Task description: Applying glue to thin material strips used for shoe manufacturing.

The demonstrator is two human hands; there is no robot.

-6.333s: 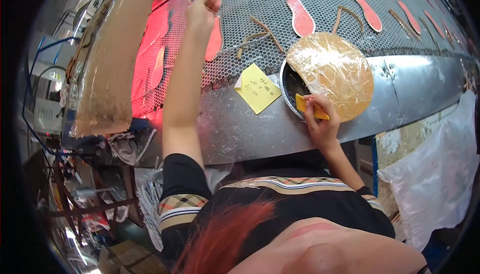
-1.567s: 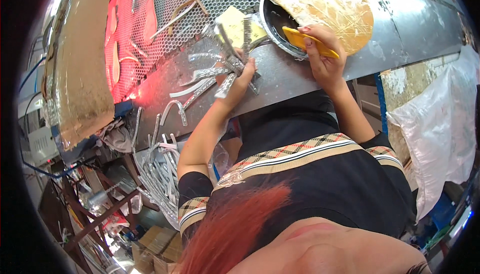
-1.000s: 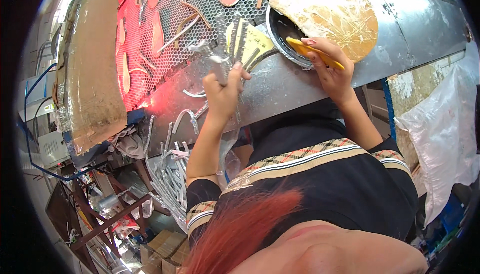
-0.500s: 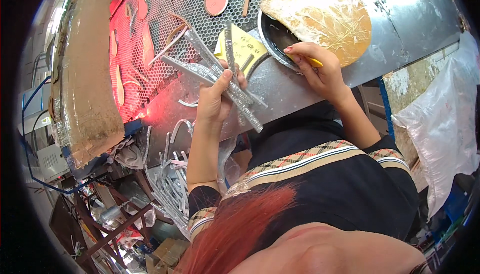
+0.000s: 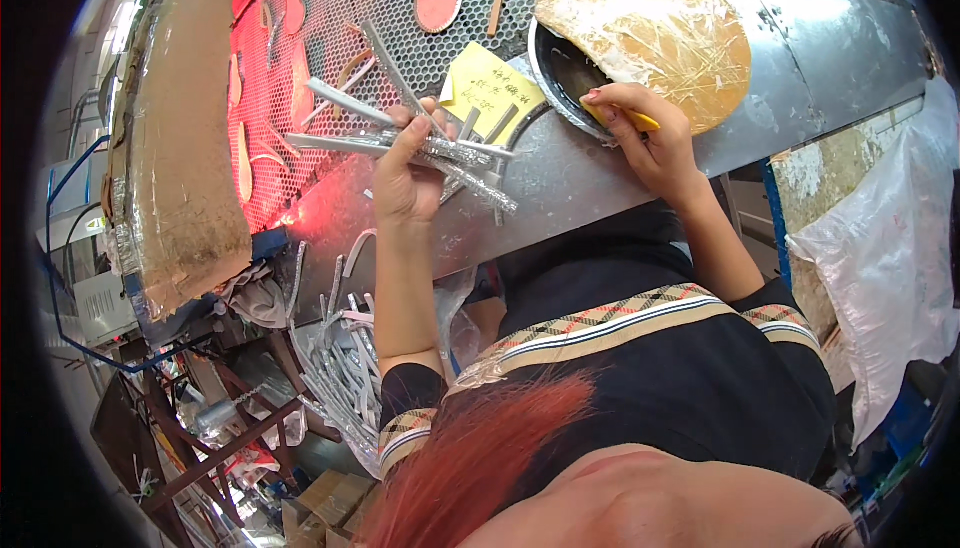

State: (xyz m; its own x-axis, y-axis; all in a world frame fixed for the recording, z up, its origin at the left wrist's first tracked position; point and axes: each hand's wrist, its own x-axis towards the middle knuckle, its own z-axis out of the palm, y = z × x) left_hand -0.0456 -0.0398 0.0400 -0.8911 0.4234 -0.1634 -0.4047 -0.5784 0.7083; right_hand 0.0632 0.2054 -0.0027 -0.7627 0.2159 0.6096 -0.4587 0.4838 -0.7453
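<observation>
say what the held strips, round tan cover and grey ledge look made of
Strips: glittery silver, perhaps coated fabric or synthetic, given the sparkle. Round tan cover: probably cardboard under glossy clear film, judging by wrinkled glare. Grey ledge: likely metal, given its scuffed sheen.

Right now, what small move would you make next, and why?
I would probably have the left hand lower its silver strips onto the bare metal table and fan them out. They cross one another in a loose bunch, hard to take singly, and the right hand is occupied, gripping a yellow scraper near the bowl.
</observation>
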